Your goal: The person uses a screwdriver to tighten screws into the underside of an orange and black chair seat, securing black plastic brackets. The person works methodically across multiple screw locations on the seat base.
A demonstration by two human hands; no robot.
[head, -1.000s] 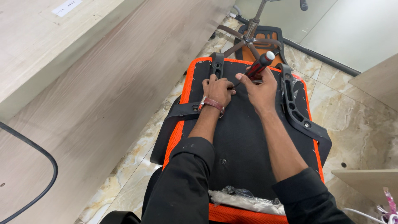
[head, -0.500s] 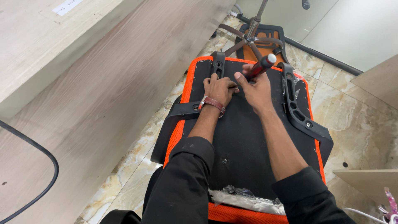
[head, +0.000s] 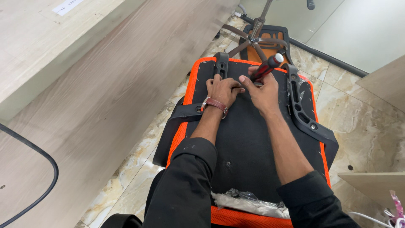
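Observation:
An upturned office chair seat [head: 249,139] lies in front of me, black underneath with an orange mesh rim. My right hand [head: 263,90] grips a screwdriver [head: 265,67] with a red and black handle, its tip down at the far part of the seat. My left hand [head: 221,88], with a brown strap at the wrist, presses flat on the seat right beside the tip. Black plastic armrest brackets [head: 306,114] flank the seat left and right.
A chair base with metal spokes [head: 255,36] stands just beyond the seat. A wooden desk panel [head: 84,93] runs along the left with a black cable [head: 38,156]. A clear plastic bag of parts [head: 247,202] lies on the near seat edge. Marble floor surrounds everything.
The screwdriver handle has turned slightly in my right hand. Both hands stay at the same spot on the seat.

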